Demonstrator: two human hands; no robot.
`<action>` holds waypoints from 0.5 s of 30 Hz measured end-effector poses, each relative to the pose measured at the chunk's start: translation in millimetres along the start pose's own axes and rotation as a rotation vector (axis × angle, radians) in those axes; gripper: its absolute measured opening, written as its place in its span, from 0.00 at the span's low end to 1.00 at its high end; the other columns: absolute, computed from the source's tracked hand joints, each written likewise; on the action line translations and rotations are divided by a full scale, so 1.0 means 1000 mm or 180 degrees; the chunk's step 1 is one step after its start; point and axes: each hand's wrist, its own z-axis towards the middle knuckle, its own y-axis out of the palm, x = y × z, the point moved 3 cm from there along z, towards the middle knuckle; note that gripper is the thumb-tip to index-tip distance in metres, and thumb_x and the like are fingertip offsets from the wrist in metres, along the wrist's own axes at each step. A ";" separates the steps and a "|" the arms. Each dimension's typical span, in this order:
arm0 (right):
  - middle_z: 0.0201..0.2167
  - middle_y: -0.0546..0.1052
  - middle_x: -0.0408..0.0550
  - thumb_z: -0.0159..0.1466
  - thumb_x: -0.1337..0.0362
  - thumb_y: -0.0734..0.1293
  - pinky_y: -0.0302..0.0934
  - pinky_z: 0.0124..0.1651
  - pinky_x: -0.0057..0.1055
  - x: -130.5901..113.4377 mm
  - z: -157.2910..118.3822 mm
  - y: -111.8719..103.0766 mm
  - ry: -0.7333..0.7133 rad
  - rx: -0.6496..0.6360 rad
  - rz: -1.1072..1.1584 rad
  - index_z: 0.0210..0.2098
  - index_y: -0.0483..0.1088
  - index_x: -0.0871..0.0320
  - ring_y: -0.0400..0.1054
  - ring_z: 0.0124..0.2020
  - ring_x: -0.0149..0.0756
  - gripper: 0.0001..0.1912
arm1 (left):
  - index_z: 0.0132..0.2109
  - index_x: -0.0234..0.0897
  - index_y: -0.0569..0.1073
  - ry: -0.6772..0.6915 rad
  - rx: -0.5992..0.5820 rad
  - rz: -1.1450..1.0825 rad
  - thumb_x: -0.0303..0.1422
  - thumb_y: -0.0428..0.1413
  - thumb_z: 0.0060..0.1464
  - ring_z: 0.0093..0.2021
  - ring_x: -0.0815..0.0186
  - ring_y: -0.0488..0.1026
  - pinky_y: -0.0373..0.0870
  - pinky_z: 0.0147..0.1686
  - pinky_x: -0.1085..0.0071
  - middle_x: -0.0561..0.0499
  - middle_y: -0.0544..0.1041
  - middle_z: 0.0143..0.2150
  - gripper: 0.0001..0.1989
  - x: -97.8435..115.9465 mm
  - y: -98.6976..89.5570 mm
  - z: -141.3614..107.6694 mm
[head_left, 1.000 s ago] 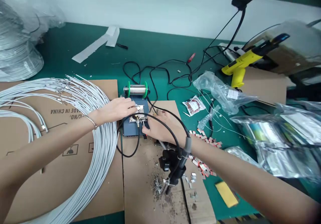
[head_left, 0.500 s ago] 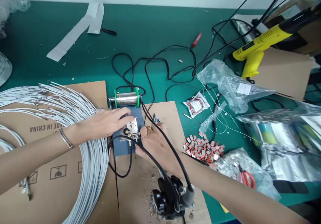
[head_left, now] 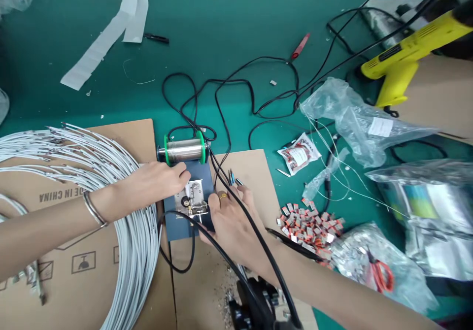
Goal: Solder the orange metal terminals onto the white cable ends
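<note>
A blue base carries a small metal fixture, with a solder wire spool with green flanges behind it. My left hand is over the base's left side, just below the spool. Its fingers are curled together, and whatever they pinch is hidden. Against the fixture's right side is my right hand, its fingers bent and closed; what they grip cannot be made out. Thin blue and metal tool ends show just beyond its knuckles. A black cable passes in front of this hand.
White cables lie bundled on cardboard at left. On the right are small orange-and-metal connectors, plastic bags, red-handled scissors and a yellow heat gun. A black device stands at the front, and black cords cross the mat.
My left hand has drawn back left from above the fixture, its fingers curling in and uncovering more metal. My right hand stays beside the fixture. The whole view has shifted slightly.
</note>
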 end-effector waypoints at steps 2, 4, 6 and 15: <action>0.28 0.73 0.59 0.56 0.54 0.61 0.45 0.51 0.49 0.000 0.000 0.001 -0.0012 -0.0029 0.0026 0.32 0.68 0.65 0.64 0.40 0.54 0.18 | 0.36 0.33 0.67 0.0096 0.0039 0.0033 0.15 0.46 0.48 0.16 0.69 0.65 0.51 0.13 0.69 0.51 0.68 0.32 0.13 0.001 0.004 0.002; 0.29 0.73 0.60 0.56 0.57 0.60 0.45 0.51 0.49 0.000 0.000 0.002 -0.0028 -0.0054 0.0019 0.32 0.68 0.65 0.64 0.39 0.54 0.16 | 0.36 0.34 0.66 0.0121 0.0123 0.0085 0.14 0.45 0.48 0.16 0.69 0.65 0.51 0.13 0.69 0.51 0.68 0.31 0.14 0.002 0.006 0.002; 0.29 0.74 0.60 0.55 0.59 0.60 0.43 0.52 0.50 -0.001 -0.001 0.003 -0.0060 -0.0024 -0.0035 0.32 0.68 0.65 0.64 0.40 0.54 0.14 | 0.35 0.34 0.66 0.0106 0.0179 0.0147 0.13 0.44 0.48 0.16 0.70 0.65 0.52 0.13 0.70 0.51 0.68 0.31 0.14 0.002 0.007 0.002; 0.30 0.73 0.60 0.55 0.59 0.60 0.43 0.53 0.50 0.002 -0.001 0.004 -0.0115 0.0103 -0.0081 0.33 0.67 0.64 0.64 0.41 0.54 0.14 | 0.31 0.32 0.68 0.0071 0.0256 0.0091 0.12 0.44 0.43 0.14 0.68 0.65 0.46 0.11 0.70 0.51 0.68 0.27 0.15 0.007 -0.002 0.012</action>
